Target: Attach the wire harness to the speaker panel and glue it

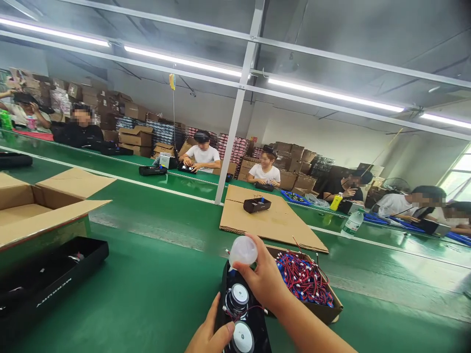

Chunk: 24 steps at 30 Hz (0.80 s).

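A black speaker housing [243, 314] with two round silver-centred drivers lies on the green conveyor belt [154, 294] at the bottom centre. My left hand [209, 336] grips its left edge, thumb resting near the lower driver. My right hand [263, 279] is above the housing's far end and holds a small translucent white bottle [243, 251]. Thin red wires cross the housing between the two drivers.
A cardboard box of red-and-blue wire bundles [305, 279] sits just right of the housing. Flat cardboard sheets [272, 220] carry another black housing [256, 204]. An open carton [40, 206] and a black tray [55, 274] stand left. Several seated people work across the belt.
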### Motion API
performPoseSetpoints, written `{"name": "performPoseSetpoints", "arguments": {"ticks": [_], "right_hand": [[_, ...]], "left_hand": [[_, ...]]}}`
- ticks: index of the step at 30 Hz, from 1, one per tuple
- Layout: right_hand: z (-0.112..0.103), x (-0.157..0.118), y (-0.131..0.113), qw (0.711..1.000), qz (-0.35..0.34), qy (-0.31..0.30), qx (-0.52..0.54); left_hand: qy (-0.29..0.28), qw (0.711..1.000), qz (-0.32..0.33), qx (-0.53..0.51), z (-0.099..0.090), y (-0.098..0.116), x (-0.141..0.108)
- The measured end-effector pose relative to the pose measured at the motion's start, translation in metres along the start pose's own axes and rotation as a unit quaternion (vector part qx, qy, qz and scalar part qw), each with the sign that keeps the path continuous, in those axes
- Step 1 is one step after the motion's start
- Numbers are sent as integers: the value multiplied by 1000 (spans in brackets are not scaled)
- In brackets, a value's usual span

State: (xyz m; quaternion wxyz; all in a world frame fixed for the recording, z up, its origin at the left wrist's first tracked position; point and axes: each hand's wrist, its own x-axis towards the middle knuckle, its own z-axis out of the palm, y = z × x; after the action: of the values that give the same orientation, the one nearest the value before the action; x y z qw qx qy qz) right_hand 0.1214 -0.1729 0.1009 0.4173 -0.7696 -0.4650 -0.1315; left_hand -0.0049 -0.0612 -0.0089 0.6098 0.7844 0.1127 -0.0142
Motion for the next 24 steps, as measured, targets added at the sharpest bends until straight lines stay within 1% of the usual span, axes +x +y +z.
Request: {"name": "performPoseSetpoints", "arguments": {"ticks": [5, 10, 15, 20, 24], "right_hand": [[6, 8, -2, 1000, -17, -16, 1], [7, 3, -3, 1000, -5, -25, 10], [11, 5, -2, 999, -42, -10, 9], [12, 5, -2, 999, -41, -11, 7], [13, 3, -1, 999, -44, -9, 11]], "left_hand": [[8, 1000, 17, 3, -1, -9, 2], [48, 998, 26, -32, 1, -1, -5], [48, 998, 17, -41, 1, 4, -8], [80, 995, 22, -57, 2, -4, -4], [84, 994, 24, -61, 4, -9, -1]]}}
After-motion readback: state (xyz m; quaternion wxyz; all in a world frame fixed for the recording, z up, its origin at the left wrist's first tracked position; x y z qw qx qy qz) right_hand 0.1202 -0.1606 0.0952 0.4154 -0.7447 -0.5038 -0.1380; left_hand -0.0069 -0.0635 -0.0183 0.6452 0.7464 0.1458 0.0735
